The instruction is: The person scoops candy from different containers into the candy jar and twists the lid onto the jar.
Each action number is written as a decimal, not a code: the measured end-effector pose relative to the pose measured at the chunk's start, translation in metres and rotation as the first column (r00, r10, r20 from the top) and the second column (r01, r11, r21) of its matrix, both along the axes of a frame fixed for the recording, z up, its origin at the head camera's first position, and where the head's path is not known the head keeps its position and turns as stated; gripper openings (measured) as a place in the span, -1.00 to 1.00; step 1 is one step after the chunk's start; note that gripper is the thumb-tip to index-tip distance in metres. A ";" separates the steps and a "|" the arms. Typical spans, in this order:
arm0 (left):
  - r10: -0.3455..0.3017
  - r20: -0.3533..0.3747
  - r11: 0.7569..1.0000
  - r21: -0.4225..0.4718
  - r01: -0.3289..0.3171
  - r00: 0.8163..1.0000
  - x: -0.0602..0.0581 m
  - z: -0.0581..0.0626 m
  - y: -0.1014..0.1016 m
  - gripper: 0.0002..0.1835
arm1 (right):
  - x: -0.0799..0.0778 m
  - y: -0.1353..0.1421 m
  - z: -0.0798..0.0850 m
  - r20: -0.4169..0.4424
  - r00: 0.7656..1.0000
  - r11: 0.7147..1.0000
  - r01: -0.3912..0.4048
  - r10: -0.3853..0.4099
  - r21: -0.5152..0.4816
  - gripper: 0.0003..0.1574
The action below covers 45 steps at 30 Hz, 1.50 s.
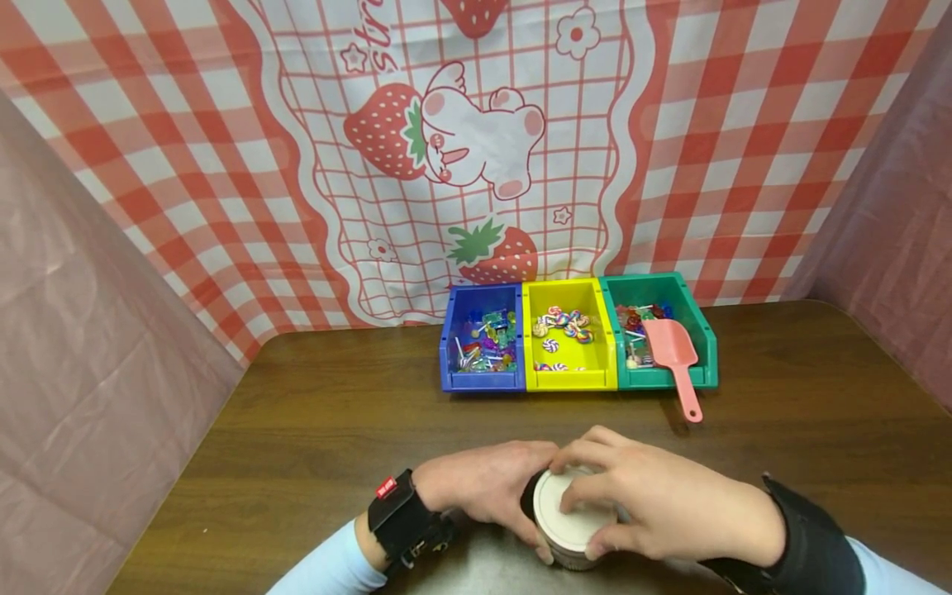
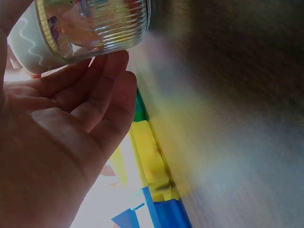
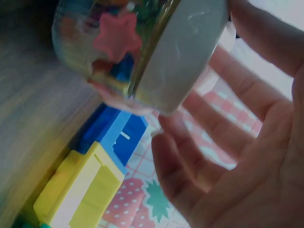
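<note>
A ribbed clear jar (image 2: 107, 23) with a round off-white lid (image 1: 567, 529) stands near the table's front edge. Colourful pieces show through its glass, and a pink star (image 3: 118, 37) is visible in the right wrist view. My left hand (image 1: 491, 483) holds the jar from its left side, thumb at the front and fingers round the back. From the right, my right hand (image 1: 654, 496) grips the lid's rim between thumb and fingers, with one finger bent over the top. The lid sits on the jar. Most of the jar's body is hidden in the head view.
Behind the hands stand a blue bin (image 1: 483, 382), a yellow bin (image 1: 571, 380) and a green bin (image 1: 702, 351), side by side, holding small candies. A pink scoop (image 1: 673, 347) lies across the green bin, handle over its front edge. A checked strawberry cloth (image 1: 714, 165) hangs behind.
</note>
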State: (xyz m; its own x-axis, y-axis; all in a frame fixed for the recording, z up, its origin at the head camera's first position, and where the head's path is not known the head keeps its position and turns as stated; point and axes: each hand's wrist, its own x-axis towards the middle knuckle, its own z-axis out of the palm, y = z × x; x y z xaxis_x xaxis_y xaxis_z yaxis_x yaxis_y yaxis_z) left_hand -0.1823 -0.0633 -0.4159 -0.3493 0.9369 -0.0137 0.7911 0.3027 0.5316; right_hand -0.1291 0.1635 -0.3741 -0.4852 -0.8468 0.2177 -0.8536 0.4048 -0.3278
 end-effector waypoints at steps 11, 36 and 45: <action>0.016 0.010 1.000 -0.006 -0.016 1.000 0.001 0.001 0.000 -0.26 | 0.014 -0.012 -0.004 -0.149 0.970 0.982 0.187 -0.190 -0.037 -0.54; 0.003 0.020 1.000 0.006 -0.003 1.000 0.001 0.000 0.001 -0.30 | -0.010 0.005 0.001 0.110 0.965 0.968 -0.225 0.237 -0.111 -0.63; -0.004 -0.005 1.000 0.016 0.004 1.000 0.000 -0.001 0.001 -0.28 | -0.008 0.003 -0.003 0.027 0.985 0.982 -0.170 0.172 -0.079 -0.69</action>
State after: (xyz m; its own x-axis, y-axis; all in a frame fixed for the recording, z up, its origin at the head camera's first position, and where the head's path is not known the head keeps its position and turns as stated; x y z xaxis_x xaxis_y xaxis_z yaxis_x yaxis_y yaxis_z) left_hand -0.1828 -0.0628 -0.4168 -0.3457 0.9384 0.0033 0.7947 0.2909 0.5328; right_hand -0.1372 0.1667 -0.3766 -0.3428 -0.8995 0.2710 -0.8960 0.2263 -0.3822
